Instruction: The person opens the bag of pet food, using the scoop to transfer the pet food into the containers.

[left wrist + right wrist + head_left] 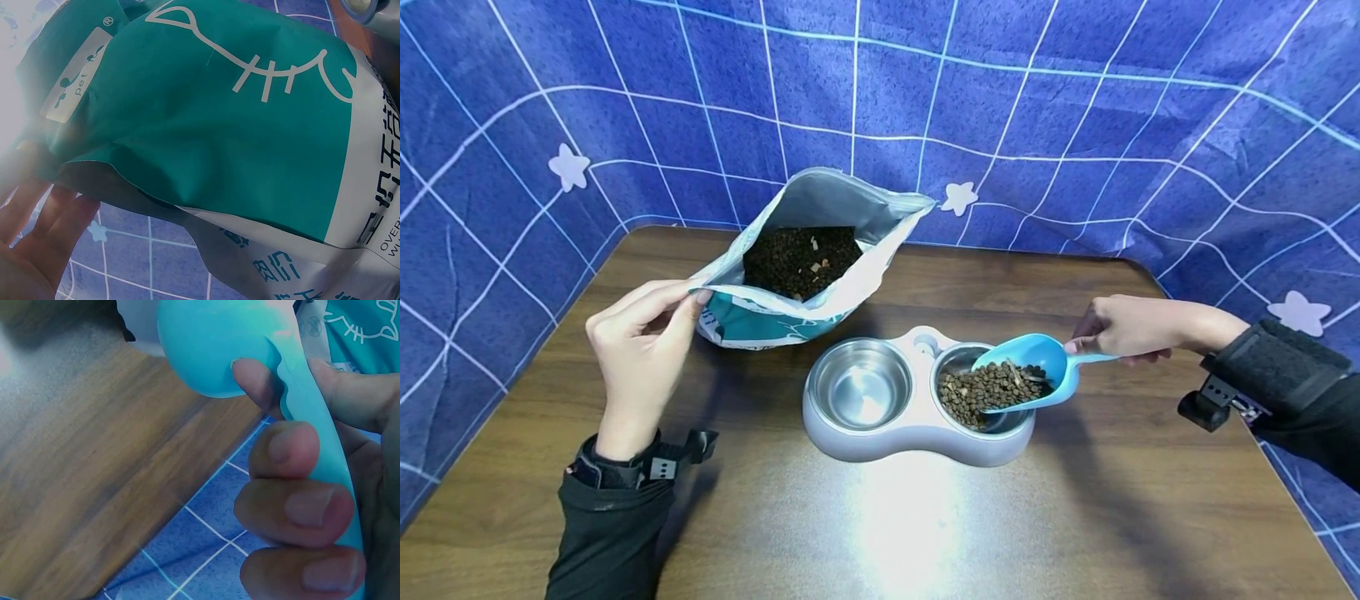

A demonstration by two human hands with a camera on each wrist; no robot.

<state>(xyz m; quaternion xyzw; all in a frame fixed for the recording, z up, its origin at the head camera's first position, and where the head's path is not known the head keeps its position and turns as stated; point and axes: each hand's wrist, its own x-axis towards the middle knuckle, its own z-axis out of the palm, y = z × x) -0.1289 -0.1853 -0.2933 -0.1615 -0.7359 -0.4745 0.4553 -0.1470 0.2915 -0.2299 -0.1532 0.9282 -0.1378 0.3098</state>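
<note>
Right hand [1120, 327] curled round handle of blue scoop [1030, 371], tipped over kibble [981, 392] in the double feeder's [917, 442] right bowl. Left hand [640, 333] pinches the rim of the open food bag [808, 250] farther back — fingers loosely bent. Left wrist view alone shows the bag's teal fishbone print [262, 69].

Scoop [1033, 367]: light blue. Bag [797, 312]: teal and white, white fish-skeleton line drawing, silver lining. Kibble [988, 392]: dark brown. Double bowl [917, 446]: grey base, steel cups. Bench [880, 517]: dark wood grain. Backdrop [1075, 125]: blue, white grid lines, pale stars. Sleeves [606, 533] showing black.
</note>
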